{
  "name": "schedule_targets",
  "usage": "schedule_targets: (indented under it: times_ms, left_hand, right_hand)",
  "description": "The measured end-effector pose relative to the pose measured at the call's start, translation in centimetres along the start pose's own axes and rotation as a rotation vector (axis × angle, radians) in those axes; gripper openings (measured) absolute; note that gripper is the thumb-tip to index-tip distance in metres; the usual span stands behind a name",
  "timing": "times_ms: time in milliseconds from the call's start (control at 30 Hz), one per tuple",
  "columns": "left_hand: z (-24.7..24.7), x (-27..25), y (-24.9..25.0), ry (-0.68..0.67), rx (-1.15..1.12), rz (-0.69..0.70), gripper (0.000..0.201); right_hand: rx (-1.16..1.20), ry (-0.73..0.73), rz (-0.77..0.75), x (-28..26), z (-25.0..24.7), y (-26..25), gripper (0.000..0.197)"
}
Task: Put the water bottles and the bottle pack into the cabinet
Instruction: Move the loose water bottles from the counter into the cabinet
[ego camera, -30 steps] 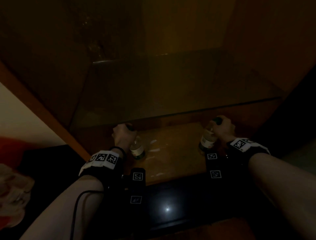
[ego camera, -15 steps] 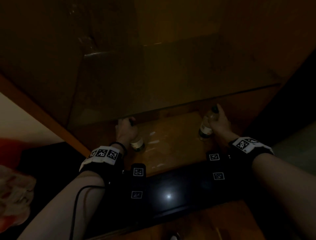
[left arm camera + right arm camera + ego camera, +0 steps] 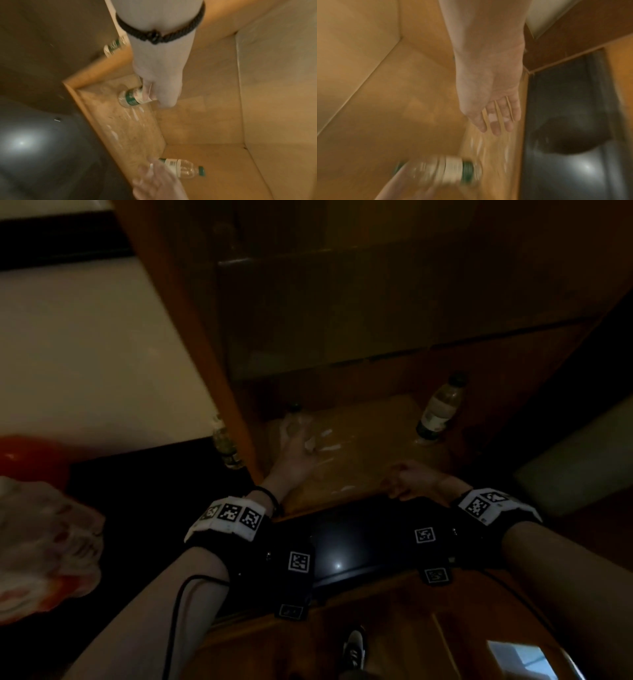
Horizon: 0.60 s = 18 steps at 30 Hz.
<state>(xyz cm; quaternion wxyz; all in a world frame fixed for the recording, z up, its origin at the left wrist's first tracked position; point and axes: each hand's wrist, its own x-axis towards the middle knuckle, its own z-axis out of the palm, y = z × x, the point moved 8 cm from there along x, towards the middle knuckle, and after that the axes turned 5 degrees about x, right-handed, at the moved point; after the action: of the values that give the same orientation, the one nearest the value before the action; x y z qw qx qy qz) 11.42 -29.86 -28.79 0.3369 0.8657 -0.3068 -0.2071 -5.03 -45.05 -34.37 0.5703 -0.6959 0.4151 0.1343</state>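
Two clear water bottles with white-and-green labels stand on the wooden floor of the open cabinet (image 3: 359, 446). My left hand (image 3: 294, 446) is curled round the left bottle (image 3: 132, 98), whose dark cap (image 3: 294, 407) shows beyond the fingers. The right bottle (image 3: 440, 409) stands alone near the right wall; it also appears in the left wrist view (image 3: 181, 169). My right hand (image 3: 400, 484) is drawn back at the cabinet's front edge, holding nothing, with its fingers (image 3: 496, 121) straight. A crinkled plastic-wrapped bundle (image 3: 41, 542) lies at the far left, too blurred to identify.
A glossy black ledge (image 3: 359, 535) runs along the cabinet's front under both wrists. A shelf edge (image 3: 376, 357) hangs above the bottles. Another bottle shape (image 3: 226, 446) shows just left of the cabinet's side panel, possibly a reflection. A red object (image 3: 27, 457) sits far left.
My right hand let go of its bottle and pulled back to the front edge. My left hand slid lower on the left bottle. The head view swung left and down.
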Motion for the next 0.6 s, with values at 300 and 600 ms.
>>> schedule_targets:
  times_ms: [300,600]
  left_hand:
    - [-2.0,-9.4,-9.4,-0.381,-0.118,-0.065,0.028]
    - [-10.6,-13.5,-21.4,-0.112,-0.271,-0.448,0.015]
  right_hand:
    - [-0.158,-0.167,-0.017,-2.3,13.6,-2.6,0.015]
    - [-0.353,-0.617,-0.103,-4.4,29.3,-8.8,0.024]
